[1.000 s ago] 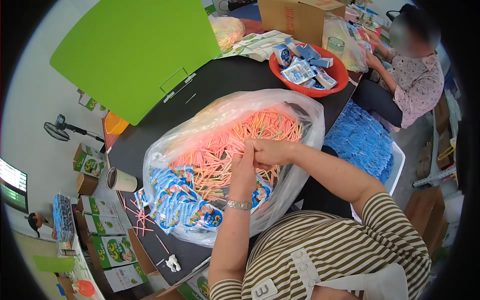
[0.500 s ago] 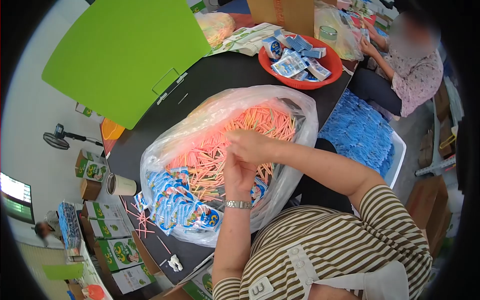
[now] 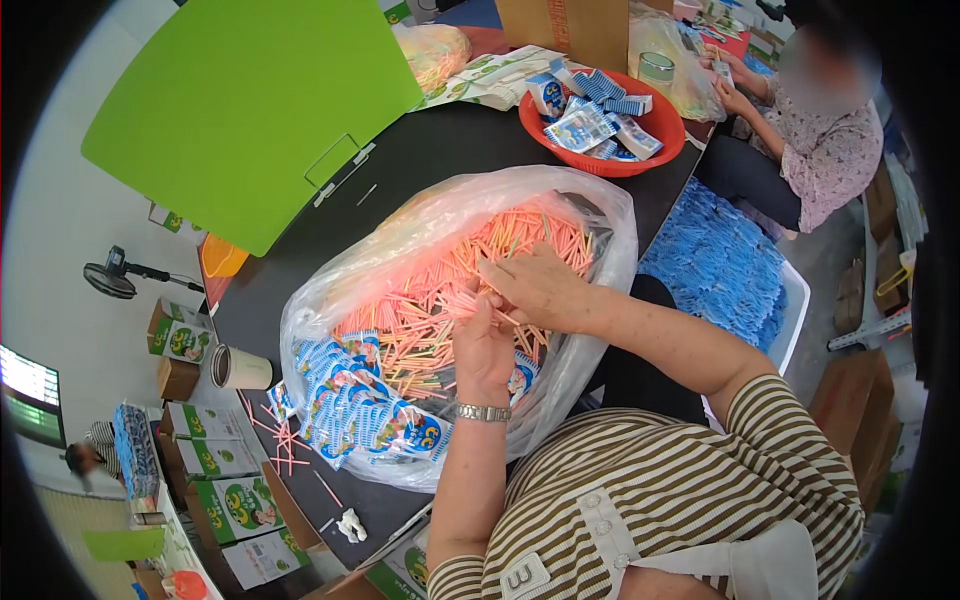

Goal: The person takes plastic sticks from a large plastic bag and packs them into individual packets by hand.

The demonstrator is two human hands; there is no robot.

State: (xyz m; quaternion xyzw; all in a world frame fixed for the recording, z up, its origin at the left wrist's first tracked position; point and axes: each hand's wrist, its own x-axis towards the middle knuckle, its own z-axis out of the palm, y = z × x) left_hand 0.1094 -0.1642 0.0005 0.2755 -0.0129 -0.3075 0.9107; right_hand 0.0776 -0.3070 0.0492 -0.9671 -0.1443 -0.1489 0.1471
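Note:
A large clear plastic bag point(image 3: 610, 215) lies wide open on the dark table, filled with thin pink, orange and yellowish sticks point(image 3: 400, 310). Above the heap, my left hand point(image 3: 483, 355), with a metal watch at the wrist, is closed around a small bunch of pink sticks point(image 3: 460, 303). My right hand point(image 3: 545, 287) is right beside it, fingers bent toward the bunch; what its fingertips pinch is partly hidden. Several blue-and-white printed packets point(image 3: 350, 405) are piled at the bag's near left side, and another packet point(image 3: 522, 375) shows by my left wrist.
A red bowl point(image 3: 665, 125) of packets stands at the far right of the table. Loose sticks point(image 3: 285, 440), a crumpled white scrap point(image 3: 350, 525) and a cup point(image 3: 240, 368) are at the left. A white tub point(image 3: 798, 300) holds blue wrappers. Another person point(image 3: 830, 150) works at the right.
My right hand has shifted slightly right and away from my left hand, and its fingers have moved apart from it. The pink bunch in my left hand now shows.

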